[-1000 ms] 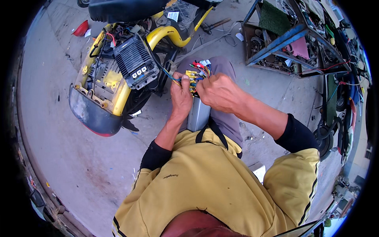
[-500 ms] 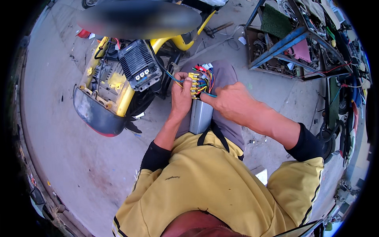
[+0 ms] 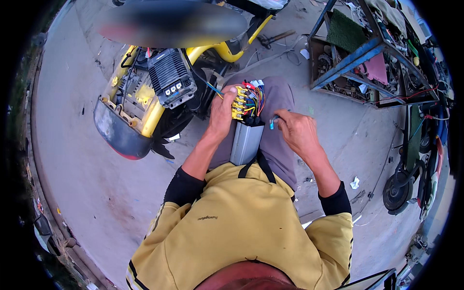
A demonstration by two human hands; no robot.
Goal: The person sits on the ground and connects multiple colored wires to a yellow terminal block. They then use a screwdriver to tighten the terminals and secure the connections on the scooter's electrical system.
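Note:
My left hand (image 3: 222, 115) is closed on a yellow terminal block (image 3: 238, 103) with a row of metal screws, held above my lap. Beside the block, a bundle of coloured wires (image 3: 254, 99) with red and white connectors rises from the end of a silver finned controller box (image 3: 247, 143), which lies between my thighs. A blue wire (image 3: 210, 86) runs from near my left hand toward the scooter. To the right of the box, my right hand (image 3: 298, 131) pinches a small teal-and-grey piece (image 3: 271, 124); its exact kind is too small to make out.
A yellow scooter frame (image 3: 153, 116) with a black finned controller (image 3: 170, 72) stands at the far left. A hammer (image 3: 275, 38) lies on the ground ahead. At the far right is a blue metal rack (image 3: 350, 63) full of parts, with a wheel (image 3: 398, 192) nearer me.
My right hand has drawn back to the right, away from the terminal block, with the teal piece in it. The left hand stays on the block.

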